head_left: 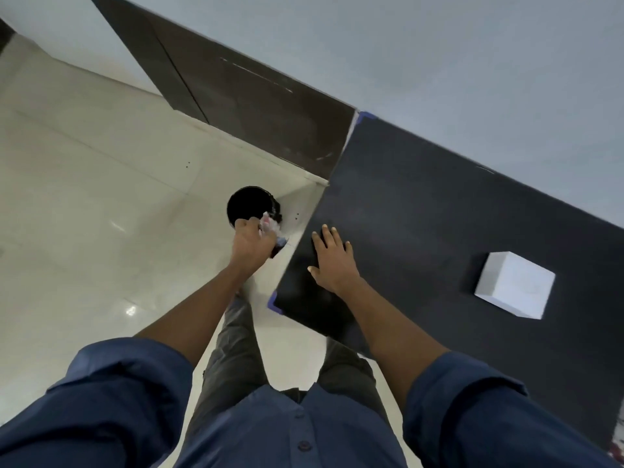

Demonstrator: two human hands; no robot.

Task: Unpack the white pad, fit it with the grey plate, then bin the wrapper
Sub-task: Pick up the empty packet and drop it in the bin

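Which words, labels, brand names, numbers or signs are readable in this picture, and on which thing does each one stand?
None can be read.
Wrapper in the left hand, over the black bin: red and blue patches, too blurred to read.
White box on the dark table: a faint mark on its face, not legible.

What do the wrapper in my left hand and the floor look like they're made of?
Wrapper: probably thin clear plastic film, since it is crumpled, glossy and see-through. It is too blurred to be sure. Floor: likely polished glazed tile, pale and shiny, with mirror-like light spots and thin joint lines.
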